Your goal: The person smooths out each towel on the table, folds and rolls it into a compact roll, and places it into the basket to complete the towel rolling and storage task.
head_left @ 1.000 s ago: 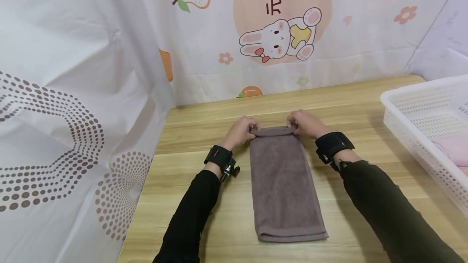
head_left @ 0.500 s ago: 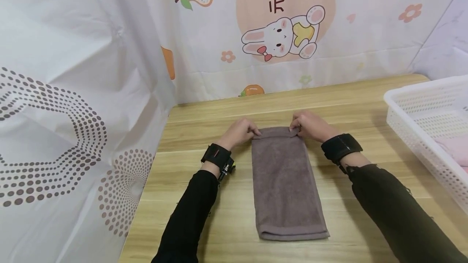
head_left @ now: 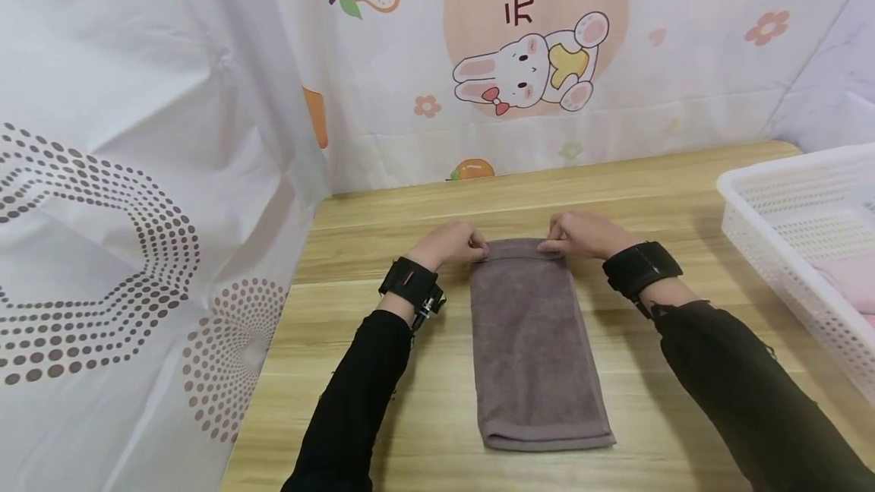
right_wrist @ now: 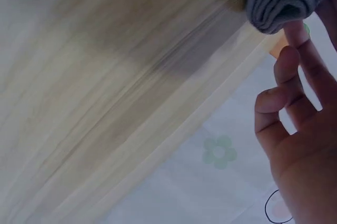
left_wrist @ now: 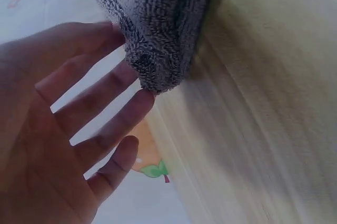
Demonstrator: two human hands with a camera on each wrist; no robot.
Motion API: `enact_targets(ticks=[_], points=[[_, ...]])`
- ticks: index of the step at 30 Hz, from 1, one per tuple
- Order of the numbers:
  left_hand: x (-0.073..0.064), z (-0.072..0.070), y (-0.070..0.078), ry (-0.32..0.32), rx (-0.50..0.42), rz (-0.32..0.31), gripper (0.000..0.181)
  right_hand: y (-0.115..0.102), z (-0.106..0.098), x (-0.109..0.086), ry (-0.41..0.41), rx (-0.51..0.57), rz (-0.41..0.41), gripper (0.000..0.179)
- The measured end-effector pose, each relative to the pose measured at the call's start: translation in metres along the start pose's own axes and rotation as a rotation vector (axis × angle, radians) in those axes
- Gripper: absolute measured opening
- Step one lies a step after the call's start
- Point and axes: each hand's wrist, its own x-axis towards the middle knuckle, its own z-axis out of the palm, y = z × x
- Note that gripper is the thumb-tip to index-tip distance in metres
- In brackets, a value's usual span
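A brownish-purple towel lies on the table as a long folded strip, its far end turned over into a narrow band. At the band's left end my left hand pinches the towel. The left wrist view shows thumb and index finger at the fuzzy edge, with the other fingers spread below it. My right hand pinches the band's right end. Stacked layers of the rolled towel end show in the right wrist view, fingertips right beneath them.
A white perforated basket with pink cloth in it stands at the right of the wooden table. A printed white curtain hangs along the back edge, and another sheet covers the left side.
The raised roll at the towel's far end now lies as a flatter, wider band. My right hand has shifted slightly right and nearer, while my left stays at its corner.
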Motion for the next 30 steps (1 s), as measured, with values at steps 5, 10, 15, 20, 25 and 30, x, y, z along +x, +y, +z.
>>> enact_targets(ticks=[5, 10, 15, 20, 25, 30], points=[[0.008, 0.005, -0.009, 0.005, -0.111, 0.016, 0.011, 0.002, 0.002, -0.001, -0.002, 0.058, 0.02, 0.006], [0.01, 0.014, -0.02, 0.049, -0.236, 0.0, 0.012, 0.005, 0.007, -0.001, 0.004, 0.115, 0.074, 0.013], [0.009, 0.019, -0.024, 0.058, -0.259, -0.068, 0.052, 0.01, 0.008, -0.001, -0.003, 0.142, 0.153, 0.043], [0.007, 0.018, -0.022, -0.007, -0.239, -0.085, 0.05, 0.014, 0.008, -0.001, -0.068, 0.122, 0.106, 0.041], [0.007, 0.019, -0.022, -0.023, -0.21, -0.064, 0.026, 0.013, 0.008, 0.0, -0.081, 0.142, 0.086, 0.019], [0.009, 0.02, -0.023, 0.041, -0.137, -0.041, 0.018, 0.013, 0.01, 0.003, -0.004, 0.061, 0.022, 0.019]])
